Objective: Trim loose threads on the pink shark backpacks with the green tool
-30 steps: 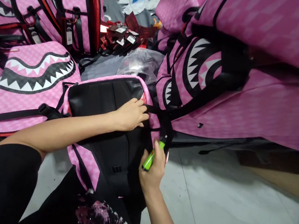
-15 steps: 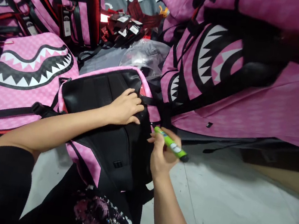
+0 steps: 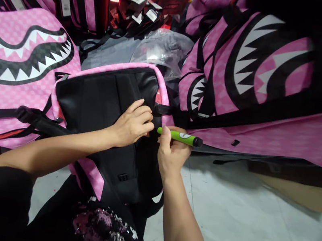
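A pink backpack lies with its black padded back (image 3: 97, 98) facing up, across my lap and the table edge. My left hand (image 3: 134, 124) rests on the black panel with its fingers curled together; whatever they pinch, if anything, is too small to make out. Just to its right, my right hand (image 3: 174, 149) is closed around a green marker (image 3: 184, 137). The marker lies nearly level, its black end pointing right and its other end close to my left fingertips. Beside my right hand a black strap (image 3: 164, 109) crosses the bag's pink edge.
Pink backpacks with shark-mouth prints stand on the left (image 3: 21, 53) and right (image 3: 249, 65). Behind are a pile of dark red tags (image 3: 148, 4) and clear plastic (image 3: 163, 49). Pale floor (image 3: 232, 213) shows at the lower right, with a cardboard piece (image 3: 298, 195).
The green marker has turned from slanted to nearly level, and my right hand has moved slightly up and left, nearer my left hand. The view has shifted, enlarging the side bags.
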`<action>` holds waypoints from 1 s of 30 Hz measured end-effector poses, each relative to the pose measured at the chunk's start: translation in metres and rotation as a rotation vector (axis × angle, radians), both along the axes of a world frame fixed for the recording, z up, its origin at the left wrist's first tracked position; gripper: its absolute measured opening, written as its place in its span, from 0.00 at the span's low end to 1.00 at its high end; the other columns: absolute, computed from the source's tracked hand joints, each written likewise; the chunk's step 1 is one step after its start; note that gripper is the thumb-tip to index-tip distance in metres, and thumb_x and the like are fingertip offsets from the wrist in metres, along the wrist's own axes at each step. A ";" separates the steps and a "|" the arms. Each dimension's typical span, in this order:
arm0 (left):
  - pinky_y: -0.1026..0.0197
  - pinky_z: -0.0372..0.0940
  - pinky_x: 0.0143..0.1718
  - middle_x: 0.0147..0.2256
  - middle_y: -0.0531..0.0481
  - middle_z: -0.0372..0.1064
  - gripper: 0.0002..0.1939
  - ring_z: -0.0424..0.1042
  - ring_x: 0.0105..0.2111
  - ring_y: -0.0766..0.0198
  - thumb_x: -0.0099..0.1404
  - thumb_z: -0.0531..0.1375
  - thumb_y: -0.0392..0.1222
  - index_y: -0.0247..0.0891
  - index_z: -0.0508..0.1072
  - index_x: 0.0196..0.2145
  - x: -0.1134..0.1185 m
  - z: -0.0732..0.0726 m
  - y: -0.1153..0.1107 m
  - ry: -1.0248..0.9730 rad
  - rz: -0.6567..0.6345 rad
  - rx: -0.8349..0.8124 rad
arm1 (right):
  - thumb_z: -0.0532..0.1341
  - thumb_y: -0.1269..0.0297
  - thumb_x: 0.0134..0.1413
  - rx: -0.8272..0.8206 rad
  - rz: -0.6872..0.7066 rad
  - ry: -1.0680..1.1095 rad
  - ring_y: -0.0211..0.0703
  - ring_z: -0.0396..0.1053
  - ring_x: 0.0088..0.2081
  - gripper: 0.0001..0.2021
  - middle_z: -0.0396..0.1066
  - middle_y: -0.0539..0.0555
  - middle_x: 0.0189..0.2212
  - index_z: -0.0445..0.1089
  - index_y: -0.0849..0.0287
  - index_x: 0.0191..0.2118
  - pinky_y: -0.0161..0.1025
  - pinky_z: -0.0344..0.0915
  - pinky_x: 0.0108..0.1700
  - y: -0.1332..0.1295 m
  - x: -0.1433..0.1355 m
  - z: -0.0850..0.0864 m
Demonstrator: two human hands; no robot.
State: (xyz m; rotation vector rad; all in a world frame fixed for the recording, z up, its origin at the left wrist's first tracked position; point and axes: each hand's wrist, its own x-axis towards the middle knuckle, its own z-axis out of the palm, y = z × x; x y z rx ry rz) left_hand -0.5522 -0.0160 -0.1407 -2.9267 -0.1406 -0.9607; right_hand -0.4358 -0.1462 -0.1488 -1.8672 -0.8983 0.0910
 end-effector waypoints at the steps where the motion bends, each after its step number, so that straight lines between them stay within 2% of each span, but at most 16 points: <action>1: 0.45 0.60 0.63 0.36 0.51 0.70 0.06 0.69 0.46 0.59 0.66 0.60 0.42 0.38 0.71 0.33 0.001 0.000 0.000 -0.007 0.004 0.001 | 0.57 0.48 0.63 -0.012 0.003 -0.023 0.43 0.74 0.27 0.18 0.75 0.52 0.27 0.70 0.59 0.34 0.39 0.69 0.33 0.001 0.001 0.001; 8: 0.47 0.62 0.62 0.36 0.51 0.72 0.05 0.70 0.47 0.59 0.67 0.57 0.36 0.37 0.71 0.33 0.002 -0.001 -0.006 -0.037 0.043 0.017 | 0.56 0.52 0.64 -0.084 0.068 -0.269 0.42 0.71 0.24 0.16 0.73 0.53 0.24 0.69 0.57 0.31 0.38 0.66 0.29 0.008 0.013 0.018; 13: 0.46 0.62 0.63 0.40 0.48 0.72 0.06 0.69 0.51 0.57 0.68 0.55 0.35 0.35 0.71 0.35 0.002 -0.006 -0.012 -0.053 0.120 -0.023 | 0.55 0.51 0.63 -0.198 0.175 -0.301 0.43 0.68 0.20 0.17 0.71 0.52 0.21 0.68 0.57 0.29 0.38 0.60 0.25 0.017 0.023 0.027; 19: 0.46 0.57 0.67 0.45 0.46 0.71 0.10 0.66 0.56 0.57 0.71 0.51 0.35 0.35 0.72 0.38 0.003 -0.015 -0.015 -0.046 0.173 -0.058 | 0.55 0.50 0.61 -0.300 0.277 -0.408 0.46 0.68 0.21 0.17 0.71 0.56 0.22 0.68 0.58 0.29 0.41 0.60 0.26 0.028 0.032 0.030; 23: 0.44 0.55 0.68 0.47 0.45 0.70 0.10 0.65 0.57 0.56 0.72 0.52 0.39 0.35 0.72 0.41 0.003 -0.017 -0.015 -0.011 0.168 -0.109 | 0.55 0.51 0.60 -0.314 0.321 -0.356 0.44 0.66 0.22 0.17 0.71 0.55 0.22 0.69 0.58 0.28 0.40 0.59 0.28 0.033 0.034 0.032; 27: 0.45 0.54 0.69 0.48 0.46 0.70 0.11 0.65 0.57 0.57 0.71 0.50 0.35 0.36 0.72 0.39 0.002 -0.016 -0.016 0.002 0.167 -0.140 | 0.58 0.51 0.58 -0.311 0.282 -0.273 0.43 0.65 0.22 0.16 0.71 0.54 0.22 0.69 0.57 0.28 0.40 0.59 0.28 0.031 0.035 0.034; 30: 0.47 0.58 0.67 0.45 0.46 0.71 0.08 0.66 0.55 0.58 0.71 0.53 0.37 0.36 0.72 0.39 0.001 -0.013 -0.017 -0.037 0.162 -0.094 | 0.59 0.51 0.58 -0.273 0.230 -0.182 0.44 0.68 0.24 0.15 0.71 0.53 0.21 0.70 0.56 0.28 0.40 0.62 0.29 0.023 0.039 0.033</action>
